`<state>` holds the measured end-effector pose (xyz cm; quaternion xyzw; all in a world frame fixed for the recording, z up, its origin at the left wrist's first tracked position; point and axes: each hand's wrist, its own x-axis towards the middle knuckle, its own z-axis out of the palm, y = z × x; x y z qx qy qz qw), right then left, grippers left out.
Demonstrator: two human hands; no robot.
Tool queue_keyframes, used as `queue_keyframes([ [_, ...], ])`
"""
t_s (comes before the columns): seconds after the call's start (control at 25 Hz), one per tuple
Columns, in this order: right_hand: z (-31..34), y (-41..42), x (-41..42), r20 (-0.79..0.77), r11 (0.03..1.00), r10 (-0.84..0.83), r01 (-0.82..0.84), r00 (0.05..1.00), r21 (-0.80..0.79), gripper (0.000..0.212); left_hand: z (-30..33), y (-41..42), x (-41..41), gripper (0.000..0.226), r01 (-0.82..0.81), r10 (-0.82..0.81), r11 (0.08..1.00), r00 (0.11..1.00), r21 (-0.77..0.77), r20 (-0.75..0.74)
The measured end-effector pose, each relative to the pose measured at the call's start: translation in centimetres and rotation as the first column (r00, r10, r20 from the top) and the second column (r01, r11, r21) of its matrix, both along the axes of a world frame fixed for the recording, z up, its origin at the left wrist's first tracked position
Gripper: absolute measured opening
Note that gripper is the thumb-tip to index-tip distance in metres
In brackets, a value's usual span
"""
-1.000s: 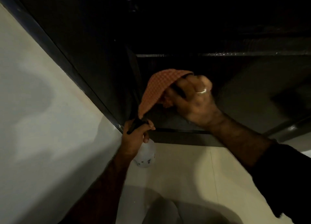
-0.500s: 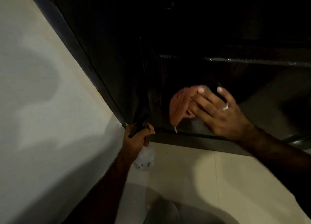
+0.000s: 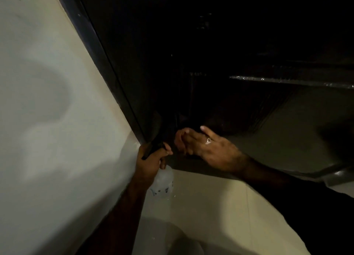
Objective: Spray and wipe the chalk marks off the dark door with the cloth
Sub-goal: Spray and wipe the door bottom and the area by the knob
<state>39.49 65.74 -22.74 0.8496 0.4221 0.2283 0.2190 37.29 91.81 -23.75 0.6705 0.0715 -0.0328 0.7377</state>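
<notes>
L hand [image 3: 151, 163] grips the spray bottle [image 3: 162, 180] by its black trigger head, long axis approx upright, clear body down, nozzle toward the dark door [image 3: 220, 63], while R hand [image 3: 206, 147] presses low on the door w/ fingers extended, cloth not visible, can't tell if under it.

You see a dim scene, the dark door [image 3: 220, 43] nearly black with detail lost, the pale wall [image 3: 47, 120] softly lit with broad blurred shadows, faint glare along a door ridge, soft focus overall, straight edges bowed by the wide lens.
</notes>
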Motion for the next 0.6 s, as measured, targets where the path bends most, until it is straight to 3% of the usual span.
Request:
queue_keyframes([
  [0.12, 7.3, 1.2, 1.8, 0.270, 0.964, -0.073, -0.002, 0.960, 0.265, 0.059, 0.6, -0.2, -0.4, 0.008, 0.040, -0.040, 0.999, 0.999, -0.006, 0.037],
  [0.2, 9.4, 2.5, 3.0, 0.289, 0.874, -0.156, -0.004, 0.945, 0.486, 0.058, 0.5, -0.2, -0.4, 0.022, 0.021, -0.021, 1.000, 0.999, 0.016, 0.036],
  [0.24, 8.8, 3.2, 3.2, 0.287, 0.860, -0.149, -0.019, 0.946, 0.509, 0.060, 0.5, -0.2, -0.5, 0.027, 0.018, -0.019, 0.999, 0.999, 0.032, 0.030],
  [0.32, 4.0, 2.8, 2.9, 0.279, 0.930, -0.087, -0.023, 0.956, 0.367, 0.065, 0.0, 0.0, -0.9, 0.038, 0.021, -0.021, 0.999, 1.000, 0.039, 0.017],
  [0.4, -2.8, 1.1, 1.5, 0.105, 0.976, -0.059, 0.036, 0.993, 0.214, 0.077, -1.2, 0.5, -1.5, 0.037, -0.037, 0.038, 0.998, 0.999, 0.045, -0.026],
  [0.48, -8.6, 0.8, -0.1, -0.084, 0.961, -0.094, 0.113, 0.992, 0.252, 0.075, -2.2, 0.9, -2.1, 0.008, -0.029, 0.033, 0.999, 0.997, 0.046, -0.071],
  [0.6, -14.0, 1.3, -1.5, -0.263, 0.980, -0.133, 0.166, 0.956, 0.107, 0.077, -3.2, 0.9, -2.7, 0.023, 0.005, 0.003, 0.997, 0.995, 0.074, -0.103],
])
